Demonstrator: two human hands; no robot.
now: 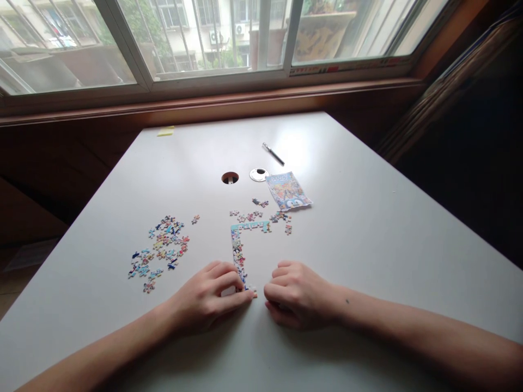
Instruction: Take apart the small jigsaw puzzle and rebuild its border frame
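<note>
A partly joined jigsaw puzzle (238,247) lies on the table as a top edge and a left edge meeting in a corner. My left hand (214,294) rests at the lower end of its left side, fingers bent. The index fingertip presses on a small puzzle piece (255,294) there; the thumb is hidden underneath. Just right of that piece, my right hand (296,294) lies on the table curled into a loose fist, with nothing showing in it. Loose puzzle pieces (249,216) are scattered above the top edge, and a larger pile of puzzle pieces (163,245) spreads out at the left.
A picture sheet (289,190) lies beyond the puzzle, beside a round hole cover (259,175). Left of the cover is an open cable hole (230,178). A pen (273,154) and a yellow sticky note (165,131) lie farther back on the white table (368,228).
</note>
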